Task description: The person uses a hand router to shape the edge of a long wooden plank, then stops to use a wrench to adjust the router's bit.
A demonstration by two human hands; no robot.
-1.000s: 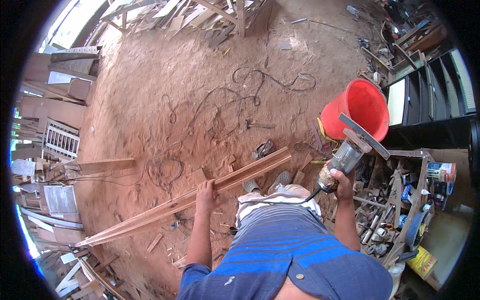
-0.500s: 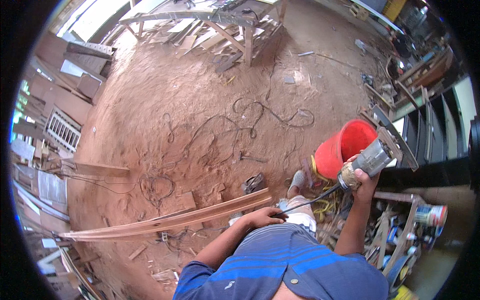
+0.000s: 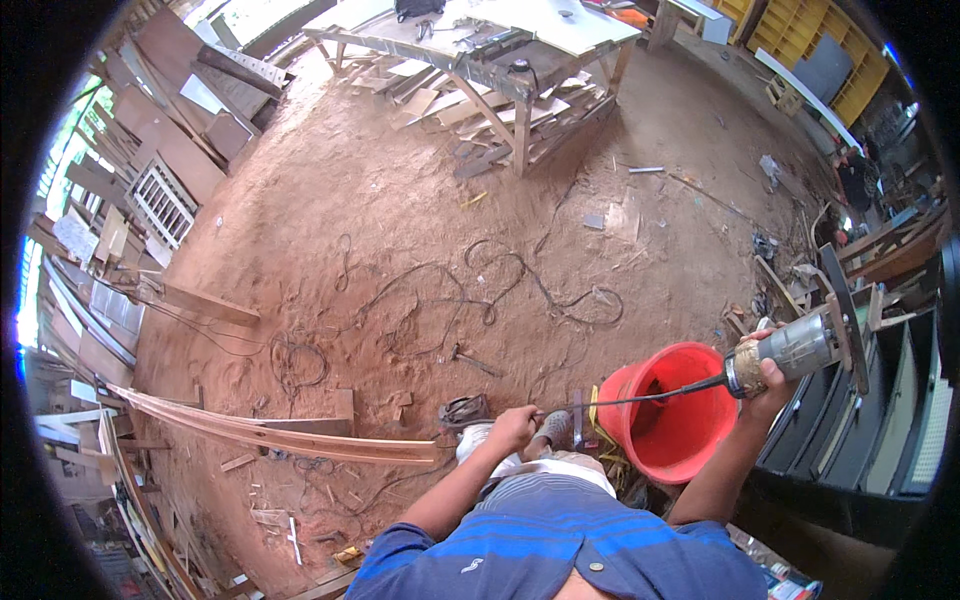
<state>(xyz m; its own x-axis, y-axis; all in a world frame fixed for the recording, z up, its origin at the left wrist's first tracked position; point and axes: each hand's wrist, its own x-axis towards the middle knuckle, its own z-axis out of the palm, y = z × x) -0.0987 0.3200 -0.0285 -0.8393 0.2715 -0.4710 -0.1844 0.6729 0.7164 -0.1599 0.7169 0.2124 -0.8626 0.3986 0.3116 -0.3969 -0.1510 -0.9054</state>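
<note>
In my right hand (image 3: 770, 385), at the right, is a corded router (image 3: 795, 348) with a grey cylindrical body, tan wrapping at its rear and a long flat dark plate at its far end. My fingers curl round the wrapped rear, and the tool lies sideways. A black power cord (image 3: 640, 398) runs from it across to my left hand (image 3: 515, 430), whose fingers are closed on the cord in front of my body. Below the stretched cord, between my hands, stands a red bucket (image 3: 668, 462), its inside partly in view.
Long wooden mouldings (image 3: 350, 447) extend leftward near me. On the dirt floor lie a looping cable (image 3: 490, 310) and a hammer (image 3: 475, 362). A workbench (image 3: 520, 95) stands at the far side above scrap boards. Dark panels (image 3: 880, 410) line the right.
My view has turned rightward and downward. The router has moved a little right and away from my body; my left hand has shifted left, pulling the cord straighter across the bucket.
</note>
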